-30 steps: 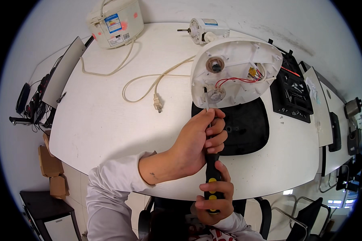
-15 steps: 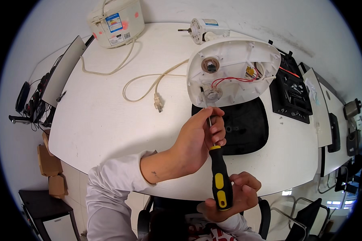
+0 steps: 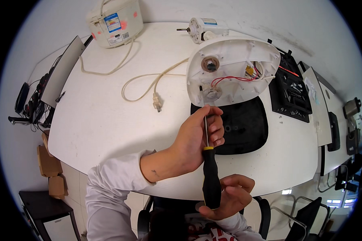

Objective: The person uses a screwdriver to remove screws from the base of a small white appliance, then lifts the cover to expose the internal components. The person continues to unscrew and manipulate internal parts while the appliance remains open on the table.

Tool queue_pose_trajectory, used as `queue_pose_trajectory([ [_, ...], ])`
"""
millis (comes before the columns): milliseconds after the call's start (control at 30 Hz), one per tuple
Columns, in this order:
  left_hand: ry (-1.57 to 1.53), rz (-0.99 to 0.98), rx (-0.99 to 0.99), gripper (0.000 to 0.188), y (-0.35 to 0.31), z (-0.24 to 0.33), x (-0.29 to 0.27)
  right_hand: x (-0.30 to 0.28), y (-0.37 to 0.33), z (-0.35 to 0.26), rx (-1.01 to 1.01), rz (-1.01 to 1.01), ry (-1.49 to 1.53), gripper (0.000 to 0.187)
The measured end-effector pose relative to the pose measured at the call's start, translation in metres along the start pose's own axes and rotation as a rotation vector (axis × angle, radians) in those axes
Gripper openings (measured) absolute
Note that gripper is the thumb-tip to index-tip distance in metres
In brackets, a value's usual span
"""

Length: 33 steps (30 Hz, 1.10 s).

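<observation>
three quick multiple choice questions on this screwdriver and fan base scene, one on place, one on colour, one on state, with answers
1. Where does the loose plug lie?
A. on the table left of the white housing
B. inside the housing
C. on the black tray

2. What colour is the screwdriver handle?
A. all red
B. black with yellow
C. blue and white

3. How is the white housing now?
A. closed and sealed
B. wrapped in plastic
C. open, with wires showing

Answers: 1 A, the plug rests on the white table at the cord's end. 2 B, a yellow band tops the black grip. 3 C, red wires lie bare inside. The left hand steadies the shaft; the right hand holds the handle.
</observation>
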<state>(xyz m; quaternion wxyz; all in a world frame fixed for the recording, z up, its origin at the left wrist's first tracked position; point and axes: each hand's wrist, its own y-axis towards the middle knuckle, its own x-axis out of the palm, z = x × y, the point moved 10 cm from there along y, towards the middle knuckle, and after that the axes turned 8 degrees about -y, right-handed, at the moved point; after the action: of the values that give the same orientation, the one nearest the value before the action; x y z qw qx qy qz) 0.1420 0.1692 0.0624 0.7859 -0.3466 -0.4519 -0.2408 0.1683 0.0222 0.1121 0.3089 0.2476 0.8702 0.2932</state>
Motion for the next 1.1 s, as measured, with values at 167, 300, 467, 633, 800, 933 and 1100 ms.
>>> queue_pose_trajectory([
  [167,-0.008,-0.002,-0.001,0.022,0.003,0.000,0.000,0.001,0.001,0.002,0.007,-0.018,-0.013,0.075],
  [300,-0.007,0.019,-0.001,0.020,0.001,0.000,-0.001,0.002,0.004,-0.002,-0.014,-0.073,-0.062,0.072],
  [467,0.056,0.046,-0.007,0.016,-0.003,0.003,-0.003,0.011,0.009,-0.010,-0.043,-0.144,-0.083,0.067],
  [633,-0.044,-0.010,-0.011,0.013,-0.002,0.005,0.000,0.012,0.008,-0.013,-0.091,-0.116,-0.015,0.061],
  [800,-0.065,-0.058,-0.018,0.016,0.007,-0.001,0.004,-0.003,0.008,-0.001,-0.007,0.059,-0.088,0.063],
  [933,-0.131,-0.038,0.010,0.016,0.007,0.002,0.000,-0.009,0.009,0.007,0.044,0.101,-0.046,0.065],
  [1100,-0.140,-0.003,0.018,0.016,0.007,0.004,0.000,0.024,-0.003,0.033,0.350,-0.365,-0.077,0.055],
])
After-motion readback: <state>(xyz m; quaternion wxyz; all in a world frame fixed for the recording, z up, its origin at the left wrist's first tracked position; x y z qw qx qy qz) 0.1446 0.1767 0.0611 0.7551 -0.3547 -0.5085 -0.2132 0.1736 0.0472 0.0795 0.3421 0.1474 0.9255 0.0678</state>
